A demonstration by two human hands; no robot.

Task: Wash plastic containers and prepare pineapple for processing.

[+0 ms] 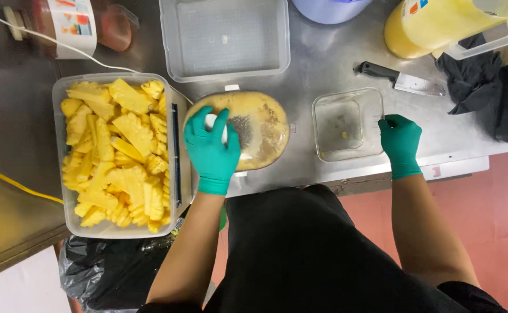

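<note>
gloved hands at the steel desk

the left hand [210,148] in a green glove lay on a round, brown-stained cutting board [254,136] at the middle of the stainless steel desk [323,64], its fingers [222,122] spread over a small white object that was mostly hidden. the right hand [400,142], also gloved green, sat at 3 o'clock from the board, fingers curled against the right rim of a small clear square plastic tub [346,124]; whether they gripped it could not be told. at 9 o'clock a large clear tub of yellow crinkle-cut pineapple pieces [115,150] touched the board. at 12 o'clock lay an empty clear rectangular container [225,37]; at 2 o'clock, a black-handled knife [401,80].
</note>
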